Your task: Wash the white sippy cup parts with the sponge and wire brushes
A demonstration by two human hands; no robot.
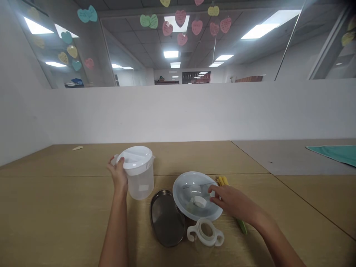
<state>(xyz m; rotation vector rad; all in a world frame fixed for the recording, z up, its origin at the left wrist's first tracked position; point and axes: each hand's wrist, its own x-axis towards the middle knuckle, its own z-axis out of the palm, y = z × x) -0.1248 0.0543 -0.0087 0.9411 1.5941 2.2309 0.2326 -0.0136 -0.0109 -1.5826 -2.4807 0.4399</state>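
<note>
The fingers of our left hand [119, 177] are closed around the handle side of the lidded plastic pitcher [141, 184], thumb pressed on the edge of its white lid [137, 155]. The fingers of our right hand [233, 201] are half bent and parted, with a gap between thumb and forefinger; we see nothing held, and cannot tell whether a fingertip touches the bowl.

With the pitcher, we would do best to keep the thumb firmly on the lid and the grip snug, so the lid cannot lift and the body does not swing. At the bowl, we should come down from above with the fingers spread a little, clear of the rim, and pinch lightly.

Our left forearm runs almost straight up from the lower edge, wrist fairly upright. Our right arm slants in from the lower right, the hand reaching over the bowl's right side.

The pitcher is near upright, left of the pale bowl [178, 194]; whether its base rests on the table [61, 211] is hard to judge. In the bowl lie a white round piece [199, 201] and something clear. The dark oval tray [167, 219] is just left of the bowl, and the white two-armed ring [208, 242] is in front.
</note>
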